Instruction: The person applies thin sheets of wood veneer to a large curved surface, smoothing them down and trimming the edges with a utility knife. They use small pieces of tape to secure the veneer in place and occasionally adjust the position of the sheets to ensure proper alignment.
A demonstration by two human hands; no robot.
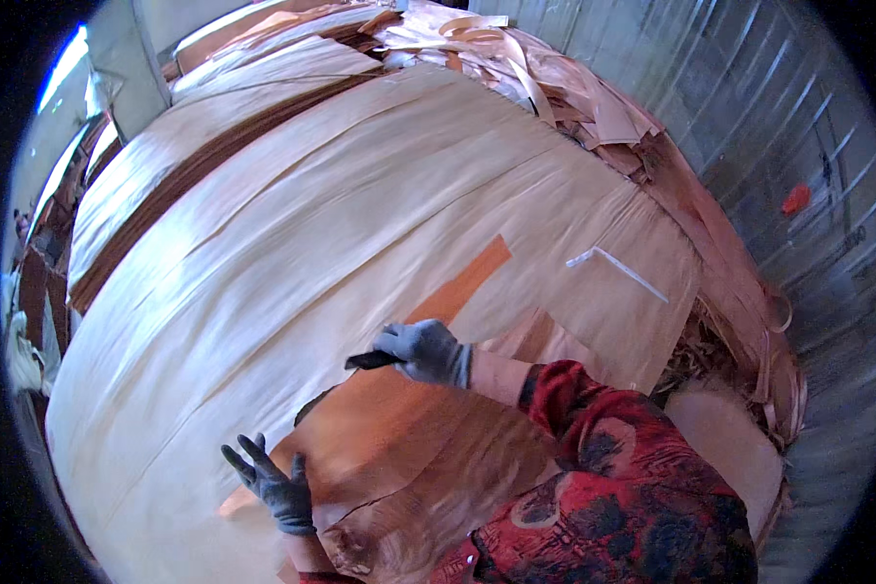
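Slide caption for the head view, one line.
Gloved right hand holding a black object, gloved left hand open, near a brown sheet atop pale sheets.

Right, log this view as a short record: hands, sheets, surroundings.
Left hand: gloved, fingers spread, near the brown sheet; contact unclear
Right hand: gloved, gripping a black tool
Brown sheet: on a large pale sheet
Orange strip: on the pale sheet, beyond the right hand
Scraps: heaped beside the wall

Beyond the right edge of my stack [263, 243] stands a grey ribbed wall [740, 127]; past the far left corner I see bright light [65, 68].
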